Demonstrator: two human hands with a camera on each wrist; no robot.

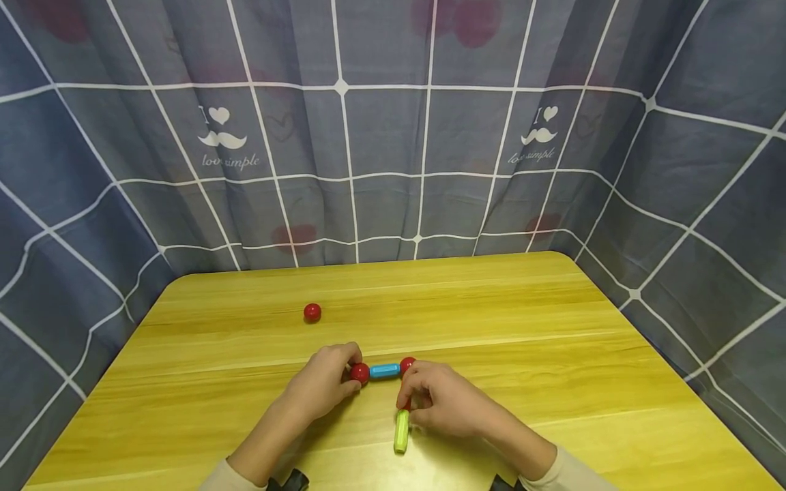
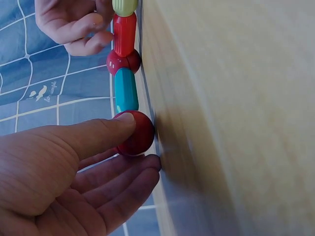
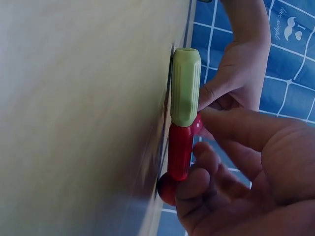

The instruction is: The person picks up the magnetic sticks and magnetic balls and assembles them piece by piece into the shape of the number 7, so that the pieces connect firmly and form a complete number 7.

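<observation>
A: Hands first. What's each one on?

B: Left hand (image 1: 325, 378) pinches the red ball (image 1: 359, 372) at the left end of the blue rod (image 1: 385, 370), thumb on top, fingers curled under it. Right hand (image 1: 439, 399) is closed around the red rod (image 3: 180, 151), fingertips on it just above where the green rod (image 1: 401, 430) joins.

A: Where's the build sitting?

B: Flat on the wooden table (image 1: 552, 354), near my edge. Blue rod runs left-right between 2 balls; the second ball (image 1: 407, 365) is at the corner, and red then green rods run from it toward me. 1 spare red ball (image 1: 312, 312) lies well apart, further back on the left.

A: Tips for doing this bit cleanly?

B: My guess: keep the left ball pinned so the blue rod doesn't swing, and keep the red rod end-on against the corner ball, not skewed. Don't lift; slide on the table. Balls roll, so keep a finger on them.

A: Materials, quick.

B: Balls are glossy, hard-looking, round, with a seam visible on the corner one in the left wrist view. Rods are smooth plastic cylinders with rounded ends; green one has faint facets. Table is pale wood grain, smooth. Checked grey cloth (image 1: 381, 136) hangs behind.
</observation>
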